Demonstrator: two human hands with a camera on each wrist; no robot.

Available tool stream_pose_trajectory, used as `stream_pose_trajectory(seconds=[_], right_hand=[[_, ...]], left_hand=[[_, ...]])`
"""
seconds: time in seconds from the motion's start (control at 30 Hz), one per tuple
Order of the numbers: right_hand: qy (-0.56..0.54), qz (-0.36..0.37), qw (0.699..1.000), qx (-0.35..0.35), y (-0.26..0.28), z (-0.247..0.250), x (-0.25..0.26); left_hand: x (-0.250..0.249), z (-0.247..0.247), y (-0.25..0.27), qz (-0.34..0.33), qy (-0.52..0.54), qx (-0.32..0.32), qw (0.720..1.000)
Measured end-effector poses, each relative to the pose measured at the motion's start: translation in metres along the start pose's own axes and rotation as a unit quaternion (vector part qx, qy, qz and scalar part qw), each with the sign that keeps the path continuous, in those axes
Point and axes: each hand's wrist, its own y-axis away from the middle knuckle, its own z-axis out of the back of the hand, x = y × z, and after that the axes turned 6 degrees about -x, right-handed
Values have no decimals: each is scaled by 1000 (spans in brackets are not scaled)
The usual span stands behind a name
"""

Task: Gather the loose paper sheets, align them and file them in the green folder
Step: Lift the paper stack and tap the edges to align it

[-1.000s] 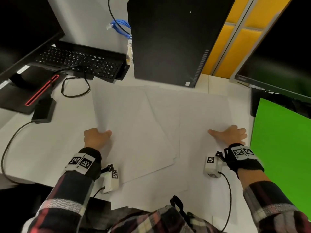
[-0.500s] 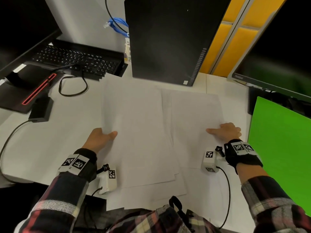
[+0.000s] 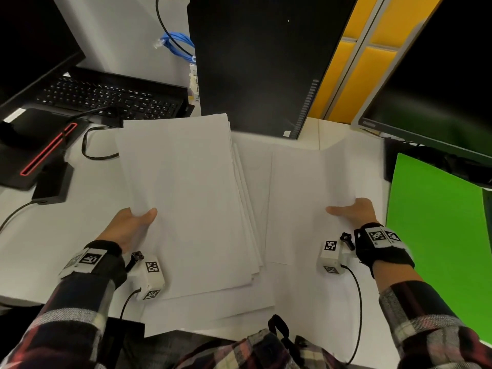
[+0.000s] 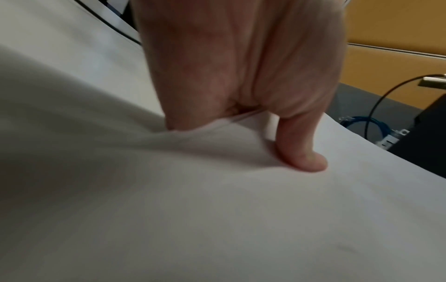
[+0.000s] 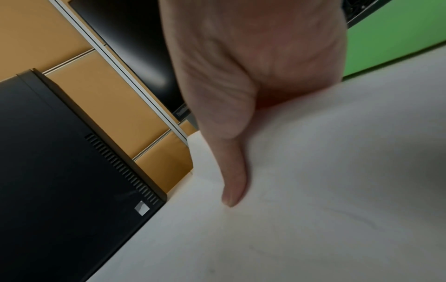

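Note:
Several white paper sheets lie fanned across the desk. My left hand grips the left stack of sheets at its left edge, thumb on top and fingers hidden underneath; the stack is lifted off the desk. In the left wrist view the thumb presses the paper. My right hand pinches the right sheets at their right edge, thumb on top, as the right wrist view shows the thumb on paper. The green folder lies shut at the right of the desk.
A black computer tower stands right behind the sheets. A keyboard, a monitor base, a power brick and cables sit at the left. A second monitor stands behind the folder. More sheets lie at the desk's near edge.
Both hands went from lying flat on the sheets to gripping them at the outer edges. The left stack has been lifted and gathered; the right sheets have risen too.

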Motion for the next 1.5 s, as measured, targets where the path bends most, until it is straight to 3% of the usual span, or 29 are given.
stream_pose_trajectory(seconds=[0.1,0.17,0.43,0.57,0.7,0.77,0.83,0.93,1.1,1.37,1.5], right_hand=[[-39,28,999,1,22,7,19],[-67,56,995,42,30,2,24],[-63,115,983,128,47,-38,37],[-74,144,978,130,63,-62,46],[-134,123,983,36,61,-62,43],[-84,99,990,-54,49,-47,38],[14,32,996,-86,43,-33,33],[43,-15,998,-45,44,-29,33],[-67,34,997,6,39,-39,42],[-54,76,991,95,25,-15,48],[-115,70,988,69,37,-53,61]], left_hand=[[0,1,-2,3,8,16,1000],[-1,-2,-3,0,-1,24,1000],[-8,-23,-5,-8,4,55,998],[-16,-44,-1,-21,22,82,996],[-22,-55,1,-23,13,102,994],[-22,-54,1,-25,11,101,995],[-20,-54,0,-24,9,100,995],[-21,-59,0,-25,4,110,994],[-27,-68,0,-26,-22,137,990],[-22,-48,-4,11,6,136,991],[-29,-66,-3,13,15,149,989]])
